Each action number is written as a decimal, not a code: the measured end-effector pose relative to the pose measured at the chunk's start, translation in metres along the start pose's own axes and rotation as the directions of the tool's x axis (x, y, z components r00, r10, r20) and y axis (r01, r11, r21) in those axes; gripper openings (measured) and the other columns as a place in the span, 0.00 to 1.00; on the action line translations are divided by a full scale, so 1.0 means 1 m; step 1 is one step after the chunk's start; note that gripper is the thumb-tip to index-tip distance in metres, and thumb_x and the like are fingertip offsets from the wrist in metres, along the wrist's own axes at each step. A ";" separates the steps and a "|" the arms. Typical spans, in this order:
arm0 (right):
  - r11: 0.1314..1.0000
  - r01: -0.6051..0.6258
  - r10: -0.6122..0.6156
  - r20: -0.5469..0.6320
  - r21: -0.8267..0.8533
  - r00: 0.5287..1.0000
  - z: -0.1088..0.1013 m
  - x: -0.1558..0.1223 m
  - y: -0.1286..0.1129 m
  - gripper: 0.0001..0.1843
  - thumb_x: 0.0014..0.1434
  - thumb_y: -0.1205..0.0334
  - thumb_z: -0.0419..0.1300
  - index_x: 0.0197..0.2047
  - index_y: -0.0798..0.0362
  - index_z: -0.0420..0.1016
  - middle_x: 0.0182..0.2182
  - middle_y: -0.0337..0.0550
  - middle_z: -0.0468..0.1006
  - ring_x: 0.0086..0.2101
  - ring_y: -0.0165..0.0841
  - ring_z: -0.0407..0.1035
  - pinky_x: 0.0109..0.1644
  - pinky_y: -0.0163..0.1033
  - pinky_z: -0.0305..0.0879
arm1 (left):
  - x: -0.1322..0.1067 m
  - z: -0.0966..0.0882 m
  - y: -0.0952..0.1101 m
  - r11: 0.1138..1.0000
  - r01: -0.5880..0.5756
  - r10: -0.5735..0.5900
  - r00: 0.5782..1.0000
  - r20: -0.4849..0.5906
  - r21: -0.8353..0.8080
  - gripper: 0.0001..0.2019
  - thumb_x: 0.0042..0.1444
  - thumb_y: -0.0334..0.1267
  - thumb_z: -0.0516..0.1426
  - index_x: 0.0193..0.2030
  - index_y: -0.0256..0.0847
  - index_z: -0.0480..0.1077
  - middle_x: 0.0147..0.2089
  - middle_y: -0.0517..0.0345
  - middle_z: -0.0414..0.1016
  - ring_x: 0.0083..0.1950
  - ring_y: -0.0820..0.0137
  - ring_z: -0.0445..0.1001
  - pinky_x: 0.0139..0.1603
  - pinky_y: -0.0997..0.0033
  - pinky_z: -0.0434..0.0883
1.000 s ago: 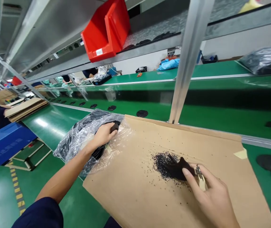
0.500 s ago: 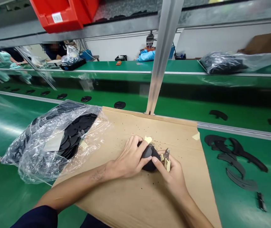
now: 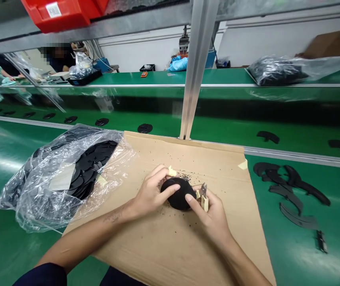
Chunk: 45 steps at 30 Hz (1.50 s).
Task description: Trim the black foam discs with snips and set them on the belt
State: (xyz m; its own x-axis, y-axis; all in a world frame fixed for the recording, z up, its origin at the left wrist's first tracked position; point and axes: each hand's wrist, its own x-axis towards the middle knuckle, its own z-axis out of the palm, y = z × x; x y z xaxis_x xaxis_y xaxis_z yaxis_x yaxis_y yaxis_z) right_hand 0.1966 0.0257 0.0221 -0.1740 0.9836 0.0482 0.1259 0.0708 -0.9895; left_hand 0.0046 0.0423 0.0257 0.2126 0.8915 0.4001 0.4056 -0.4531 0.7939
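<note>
A round black plastic disc (image 3: 177, 198), perhaps more than one in a stack, is held just over a brown cardboard sheet (image 3: 146, 250). My left hand (image 3: 147, 192) grips its left side, thumb on top and the other fingers partly hidden behind; a bit of yellow tape (image 3: 172, 171) sits at a fingertip. On the right edge rests the thumb of my right hand (image 3: 214, 216). That same hand is closed round a pair of side cutters (image 3: 204, 200) with pale yellow handles, jaws pointing up and away. Tiny black scraps (image 3: 184, 176) lie scattered behind the disc.
A clear plastic bag (image 3: 35, 186) full of black discs (image 3: 82, 174) lies left. Curved black parts (image 3: 289, 196) and a small dark tool (image 3: 321, 241) are at right. Behind runs a green belt (image 3: 223, 137) carrying discs; a metal post (image 3: 192, 87) rises before it. A person (image 3: 59, 57) is at far left.
My left thumb has come up onto the face of the disc, which now shows more of its flat top. Both hands shift slightly left in view, as the whole view does.
</note>
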 end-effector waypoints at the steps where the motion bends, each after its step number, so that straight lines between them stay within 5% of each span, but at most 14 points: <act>1: 1.000 0.006 -0.006 0.022 0.006 1.000 0.000 0.000 0.000 0.16 0.60 0.47 0.63 0.36 0.52 0.70 0.26 0.37 0.69 0.26 0.30 0.62 0.32 0.35 0.65 | -0.001 0.001 -0.001 1.000 0.019 -0.019 1.000 -0.012 -0.008 0.07 0.63 0.39 0.60 0.45 0.40 0.71 0.42 0.54 0.72 0.43 0.67 0.73 0.44 0.70 0.71; 7: 1.000 0.005 -0.005 0.036 -0.001 0.999 0.001 -0.002 0.001 0.14 0.60 0.49 0.63 0.38 0.52 0.71 0.27 0.37 0.70 0.26 0.30 0.62 0.33 0.35 0.66 | -0.008 0.008 -0.004 0.997 0.075 -0.075 0.997 -0.023 0.016 0.10 0.63 0.41 0.59 0.48 0.40 0.70 0.47 0.51 0.73 0.49 0.63 0.73 0.49 0.66 0.72; 15: 0.998 0.054 -0.050 0.091 -0.037 0.995 0.003 -0.003 0.000 0.11 0.63 0.52 0.61 0.39 0.52 0.72 0.29 0.38 0.73 0.28 0.31 0.66 0.34 0.35 0.67 | -0.010 0.001 -0.002 0.987 0.129 -0.104 0.967 0.232 -0.095 0.14 0.71 0.40 0.49 0.58 0.40 0.66 0.52 0.50 0.77 0.52 0.64 0.76 0.53 0.66 0.73; 21: 0.951 0.231 -0.196 0.178 -0.205 0.964 0.000 -0.007 0.000 0.07 0.66 0.56 0.59 0.40 0.50 0.74 0.31 0.40 0.78 0.30 0.33 0.70 0.35 0.38 0.68 | -0.022 -0.007 -0.005 0.997 -0.073 0.076 0.973 0.216 -0.023 0.13 0.71 0.38 0.50 0.58 0.40 0.66 0.51 0.49 0.79 0.51 0.64 0.78 0.52 0.67 0.76; 24: 0.864 0.425 -0.382 0.196 -0.271 0.903 -0.003 -0.007 0.002 0.09 0.65 0.62 0.60 0.48 0.50 0.74 0.38 0.45 0.80 0.36 0.36 0.74 0.40 0.41 0.71 | -0.026 -0.006 -0.012 0.963 -0.258 0.234 0.944 0.234 0.082 0.13 0.71 0.37 0.50 0.59 0.40 0.65 0.48 0.49 0.79 0.47 0.65 0.80 0.48 0.67 0.78; 27: 0.806 0.516 -0.454 0.257 -0.290 0.853 -0.004 -0.007 0.004 0.08 0.65 0.70 0.57 0.46 0.51 0.74 0.36 0.46 0.80 0.35 0.36 0.73 0.38 0.42 0.70 | -0.026 -0.003 -0.015 0.924 -0.354 0.318 0.921 0.224 0.146 0.12 0.70 0.38 0.52 0.57 0.39 0.66 0.41 0.51 0.80 0.40 0.65 0.80 0.41 0.66 0.78; 33: 0.798 0.557 -0.521 0.201 -0.232 0.830 -0.003 -0.008 0.012 0.16 0.61 0.77 0.57 0.48 0.50 0.74 0.37 0.46 0.79 0.36 0.36 0.73 0.39 0.45 0.71 | -0.022 -0.005 -0.009 0.979 -0.147 0.160 0.984 0.080 -0.141 0.15 0.64 0.44 0.61 0.52 0.37 0.72 0.39 0.51 0.80 0.39 0.68 0.78 0.40 0.69 0.76; 45: 0.768 0.605 -0.548 0.277 -0.207 0.790 -0.005 -0.003 0.014 0.22 0.59 0.78 0.54 0.52 0.50 0.75 0.42 0.49 0.80 0.40 0.38 0.75 0.42 0.48 0.74 | -0.022 -0.007 -0.006 0.965 -0.176 0.195 0.977 0.086 -0.195 0.13 0.68 0.40 0.57 0.54 0.38 0.74 0.39 0.49 0.81 0.39 0.67 0.76 0.41 0.66 0.74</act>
State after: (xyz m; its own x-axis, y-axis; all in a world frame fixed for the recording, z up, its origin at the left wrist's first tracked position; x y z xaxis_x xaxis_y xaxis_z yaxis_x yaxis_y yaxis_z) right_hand 0.2036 0.0250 0.0091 -0.4766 0.6920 0.5422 0.1939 0.6844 -0.7029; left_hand -0.0090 0.0253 0.0150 0.3636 0.7819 0.5064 0.1805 -0.5924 0.7851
